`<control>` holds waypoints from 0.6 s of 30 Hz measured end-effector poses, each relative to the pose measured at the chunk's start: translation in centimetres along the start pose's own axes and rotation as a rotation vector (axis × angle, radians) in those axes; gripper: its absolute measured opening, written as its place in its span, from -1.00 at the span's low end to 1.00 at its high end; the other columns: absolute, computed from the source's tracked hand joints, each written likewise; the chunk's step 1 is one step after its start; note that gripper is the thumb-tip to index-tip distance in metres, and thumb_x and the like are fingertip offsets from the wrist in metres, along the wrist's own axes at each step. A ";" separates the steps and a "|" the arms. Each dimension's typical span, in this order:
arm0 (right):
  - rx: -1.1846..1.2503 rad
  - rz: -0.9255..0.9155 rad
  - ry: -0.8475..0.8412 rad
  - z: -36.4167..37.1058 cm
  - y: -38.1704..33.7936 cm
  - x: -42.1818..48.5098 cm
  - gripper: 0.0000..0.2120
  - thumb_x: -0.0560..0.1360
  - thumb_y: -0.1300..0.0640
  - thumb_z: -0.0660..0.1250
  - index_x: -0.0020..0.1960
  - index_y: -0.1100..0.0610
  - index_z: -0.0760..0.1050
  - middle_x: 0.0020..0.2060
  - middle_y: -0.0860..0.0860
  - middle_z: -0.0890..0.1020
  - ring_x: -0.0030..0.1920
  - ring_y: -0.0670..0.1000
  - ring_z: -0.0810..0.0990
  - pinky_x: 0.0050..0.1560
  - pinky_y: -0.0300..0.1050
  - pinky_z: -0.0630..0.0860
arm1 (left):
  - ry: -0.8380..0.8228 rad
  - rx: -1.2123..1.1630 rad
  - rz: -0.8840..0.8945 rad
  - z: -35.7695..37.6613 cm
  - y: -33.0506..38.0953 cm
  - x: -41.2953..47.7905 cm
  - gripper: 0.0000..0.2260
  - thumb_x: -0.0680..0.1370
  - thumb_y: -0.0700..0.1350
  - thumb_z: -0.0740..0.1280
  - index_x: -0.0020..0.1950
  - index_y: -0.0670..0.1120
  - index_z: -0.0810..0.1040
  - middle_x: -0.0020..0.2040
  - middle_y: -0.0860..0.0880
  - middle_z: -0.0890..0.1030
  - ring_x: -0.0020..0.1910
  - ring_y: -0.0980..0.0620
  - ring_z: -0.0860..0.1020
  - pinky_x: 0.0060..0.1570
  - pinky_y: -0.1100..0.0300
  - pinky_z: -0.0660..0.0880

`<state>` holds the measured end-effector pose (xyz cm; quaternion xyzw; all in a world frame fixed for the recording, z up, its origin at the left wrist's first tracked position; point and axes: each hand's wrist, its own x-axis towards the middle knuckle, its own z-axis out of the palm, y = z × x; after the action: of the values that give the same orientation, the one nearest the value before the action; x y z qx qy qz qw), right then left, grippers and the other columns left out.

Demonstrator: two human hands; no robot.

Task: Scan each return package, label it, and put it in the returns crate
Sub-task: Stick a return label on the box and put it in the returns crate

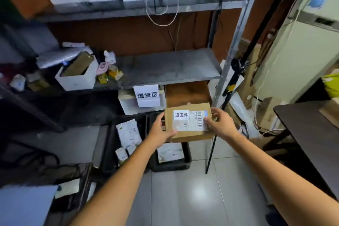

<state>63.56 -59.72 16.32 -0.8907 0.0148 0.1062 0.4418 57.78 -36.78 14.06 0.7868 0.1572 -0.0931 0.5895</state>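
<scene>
I hold a small brown cardboard package in the air with both hands, above a black crate on the floor. A white sticker with black characters sits on its top beside a barcode shipping label. My left hand grips the package's left edge, thumb on top. My right hand grips its right edge, thumb on the barcode label. The crate holds a white parcel. A second black crate to the left holds several white mail bags.
A metal shelf rack stands ahead, with a white box bearing a paper sign on its lower level. A black tripod pole rises just right of the crate. A dark table is at right. Grey tiled floor lies below.
</scene>
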 end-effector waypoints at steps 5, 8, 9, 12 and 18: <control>-0.006 -0.004 -0.084 5.3 -2.1 5.3 -0.52 0.51 0.03 0.41 0.40 0.06 0.43 0.19 0.01 0.61 0.05 -0.01 0.60 0.02 -0.08 0.59 | 0.054 -0.092 -0.107 -4.5 -2.7 4.3 -0.22 0.45 -0.26 0.49 0.52 0.13 0.18 0.29 0.02 0.41 0.24 0.03 0.43 0.20 -0.07 0.53; 0.023 -0.014 -0.144 8.0 -2.5 9.6 -0.54 0.53 0.10 0.41 0.40 0.09 0.41 0.19 0.02 0.59 -0.01 -0.07 0.57 -0.15 -0.36 0.49 | 0.104 -0.109 -0.149 -6.3 -3.9 7.5 -0.21 0.41 -0.20 0.52 0.50 0.18 0.20 0.33 0.00 0.42 0.29 -0.03 0.45 0.19 -0.12 0.53; 0.035 -0.011 -0.176 9.1 -2.5 11.2 -0.55 0.54 0.11 0.40 0.40 0.08 0.40 0.18 0.00 0.59 -0.04 -0.09 0.59 -0.19 -0.39 0.50 | 0.127 -0.108 -0.170 -6.8 -4.6 8.9 -0.21 0.41 -0.18 0.53 0.50 0.19 0.21 0.30 0.02 0.43 0.30 -0.03 0.44 0.21 -0.13 0.52; 0.053 -0.032 -0.282 12.5 -2.4 16.2 -0.57 0.55 0.13 0.38 0.39 0.06 0.40 0.07 -0.08 0.59 -0.14 -0.22 0.59 -0.24 -0.36 0.58 | 0.213 -0.136 -0.222 -8.3 -6.8 12.7 -0.23 0.40 -0.18 0.54 0.48 0.20 0.24 0.26 0.04 0.43 0.27 -0.05 0.46 0.16 -0.13 0.55; -0.017 -0.064 -0.417 22.7 -1.1 24.3 -0.63 0.51 0.02 0.42 0.29 0.02 0.49 0.05 -0.03 0.67 -0.01 0.01 0.68 0.02 0.07 0.65 | 0.344 -0.209 -0.295 -11.2 -13.7 18.4 -0.32 0.45 -0.31 0.46 0.45 0.09 0.27 0.14 0.05 0.49 0.09 0.02 0.52 -0.11 0.06 0.62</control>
<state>83.48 -39.42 -1.06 -0.8530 -0.1063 0.2742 0.4311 69.62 -20.02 -1.15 0.6944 0.3774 -0.0261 0.6121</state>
